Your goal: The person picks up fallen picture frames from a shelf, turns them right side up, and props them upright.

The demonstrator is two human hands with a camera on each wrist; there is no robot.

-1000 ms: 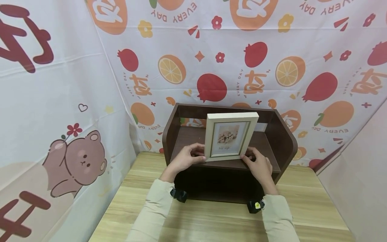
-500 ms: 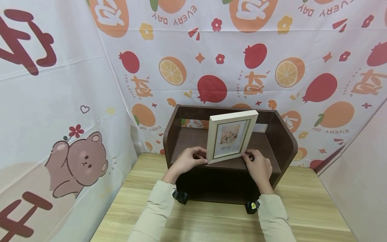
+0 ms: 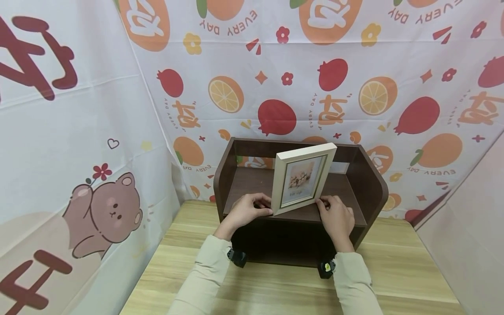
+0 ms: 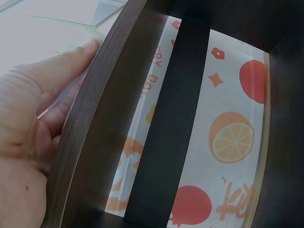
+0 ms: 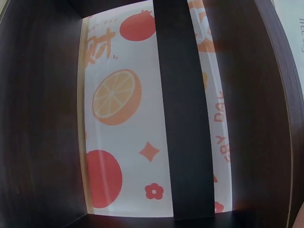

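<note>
A cream picture frame [image 3: 303,178] with a flower print stands upright on the upper board of a dark brown shelf unit [image 3: 250,181], its face turned at an angle. My left hand [image 3: 248,209] grips its lower left corner, thumb in front and fingers curled behind. At the lower right corner my right hand [image 3: 336,216] pinches the frame, its other fingers bent. In the left wrist view the thumb of the left hand [image 4: 52,85] lies against the pale frame, beyond the brown board edge. The right wrist view shows mostly the shelf's lower compartment, with the hand nearly all hidden.
The shelf unit has raised side walls and an open dark lower compartment. It stands on a light wood-grain table [image 3: 283,288]. A fruit-print cloth [image 3: 244,48] hangs close behind, and a bear-print cloth [image 3: 106,210] hangs at the left.
The picture frame has turned: its left edge has swung toward me and to the right, while its right edge stays about in place. The left hand has moved slightly right with it.
</note>
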